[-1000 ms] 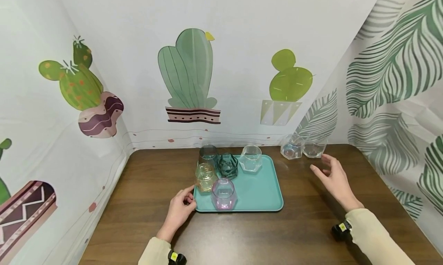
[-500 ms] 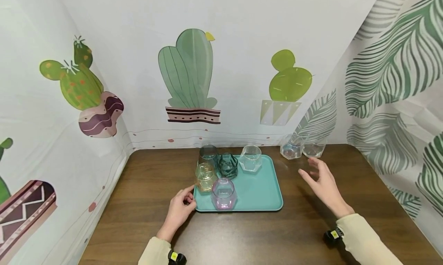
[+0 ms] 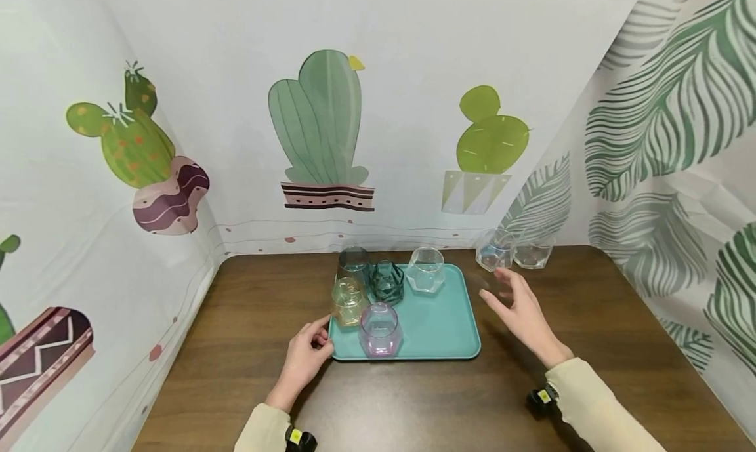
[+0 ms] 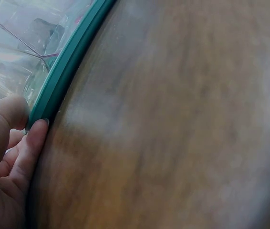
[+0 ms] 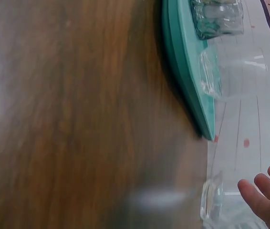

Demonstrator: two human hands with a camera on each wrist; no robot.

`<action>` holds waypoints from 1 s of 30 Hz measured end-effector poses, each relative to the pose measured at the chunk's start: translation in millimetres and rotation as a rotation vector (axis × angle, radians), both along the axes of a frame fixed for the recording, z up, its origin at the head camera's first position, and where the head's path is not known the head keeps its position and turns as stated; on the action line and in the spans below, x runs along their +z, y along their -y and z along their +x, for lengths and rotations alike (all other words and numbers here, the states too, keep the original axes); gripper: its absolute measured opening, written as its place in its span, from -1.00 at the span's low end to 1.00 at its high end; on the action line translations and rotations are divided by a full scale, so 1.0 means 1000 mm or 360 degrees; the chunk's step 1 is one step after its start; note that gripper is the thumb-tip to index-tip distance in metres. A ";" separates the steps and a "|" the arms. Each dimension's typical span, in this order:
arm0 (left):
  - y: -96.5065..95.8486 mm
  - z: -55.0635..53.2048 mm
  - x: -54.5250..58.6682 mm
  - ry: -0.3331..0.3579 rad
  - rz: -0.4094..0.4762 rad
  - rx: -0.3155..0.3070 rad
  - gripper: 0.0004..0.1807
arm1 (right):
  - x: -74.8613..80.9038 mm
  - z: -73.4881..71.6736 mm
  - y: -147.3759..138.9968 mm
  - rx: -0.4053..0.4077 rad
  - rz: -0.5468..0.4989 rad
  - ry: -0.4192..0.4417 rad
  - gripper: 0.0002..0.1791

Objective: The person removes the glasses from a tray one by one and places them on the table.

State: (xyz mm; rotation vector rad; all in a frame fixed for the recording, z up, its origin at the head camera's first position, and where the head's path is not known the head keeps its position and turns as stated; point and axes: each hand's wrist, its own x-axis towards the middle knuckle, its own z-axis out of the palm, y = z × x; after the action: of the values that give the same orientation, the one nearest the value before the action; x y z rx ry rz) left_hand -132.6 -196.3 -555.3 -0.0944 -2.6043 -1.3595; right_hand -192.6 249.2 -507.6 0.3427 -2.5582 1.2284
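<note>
A teal tray (image 3: 437,334) carries several glasses. At its left side are a yellow glass (image 3: 348,302), a dark grey glass (image 3: 352,263) and a dark green faceted glass (image 3: 386,283). A pink glass (image 3: 380,334) stands at the front, a clear glass (image 3: 426,271) at the back. My left hand (image 3: 304,357) pinches the tray's left edge, thumb over the rim in the left wrist view. My right hand (image 3: 522,314) hovers right of the tray with fingers spread and holds nothing. Its fingertips are just in front of a clear tumbler (image 3: 493,252).
Another clear tumbler (image 3: 533,252) stands right beside the first, at the back edge of the wooden table (image 3: 401,406). A white cloth wall (image 3: 413,111) with printed cacti rises behind the table. A leaf-patterned cloth (image 3: 650,150) closes off the right side.
My right hand has moved left, from in front of the right-hand clear tumbler to in front of the left-hand one. My left hand stays on the tray's edge, and the glasses stand as before.
</note>
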 end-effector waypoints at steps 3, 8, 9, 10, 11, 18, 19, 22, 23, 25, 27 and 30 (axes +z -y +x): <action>0.000 0.001 -0.001 0.0017 -0.0011 0.0010 -0.43 | -0.002 -0.003 0.009 0.0032 -0.0004 0.0003 -0.30; 0.000 0.002 -0.002 0.0014 -0.0012 0.0025 -0.42 | -0.002 -0.011 0.024 0.0109 0.0010 0.0002 -0.30; 0.000 0.001 -0.002 0.0011 -0.0009 0.0023 -0.42 | -0.002 -0.013 0.027 0.0124 0.0013 0.0009 -0.29; 0.000 0.001 -0.001 0.0010 -0.0007 0.0019 -0.42 | -0.001 -0.014 0.029 0.0133 0.0013 0.0015 -0.29; 0.000 0.000 -0.002 0.0008 -0.0007 0.0014 -0.42 | 0.000 -0.016 0.031 0.0141 0.0014 0.0028 -0.28; 0.000 -0.002 -0.002 0.0031 -0.0003 0.0017 -0.43 | 0.001 -0.029 0.047 0.0194 -0.0008 0.0127 -0.23; 0.000 -0.002 -0.002 0.0031 -0.0004 0.0020 -0.43 | 0.000 -0.031 0.049 0.0200 -0.0021 0.0138 -0.22; 0.001 -0.002 -0.003 0.0024 -0.0011 0.0021 -0.43 | -0.002 -0.036 0.056 0.0219 -0.0063 0.0169 -0.17; 0.001 -0.002 -0.003 0.0024 -0.0011 0.0022 -0.43 | -0.003 -0.038 0.058 0.0222 -0.0078 0.0179 -0.16; 0.000 -0.002 -0.003 0.0028 -0.0012 0.0023 -0.43 | -0.004 -0.041 0.063 0.0222 -0.0094 0.0189 -0.13; 0.000 -0.002 -0.002 0.0032 -0.0013 0.0022 -0.43 | -0.003 -0.045 0.067 0.0223 -0.0112 0.0211 -0.10; -0.001 -0.002 0.000 0.0039 -0.0008 0.0022 -0.43 | -0.003 -0.049 0.072 0.0216 -0.0122 0.0254 -0.07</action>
State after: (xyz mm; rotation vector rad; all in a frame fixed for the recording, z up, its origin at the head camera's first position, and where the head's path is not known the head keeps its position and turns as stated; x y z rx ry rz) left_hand -134.4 -195.2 -555.7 -0.0611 -2.6235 -1.3582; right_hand -241.8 176.9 -511.0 0.4229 -2.6491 1.4530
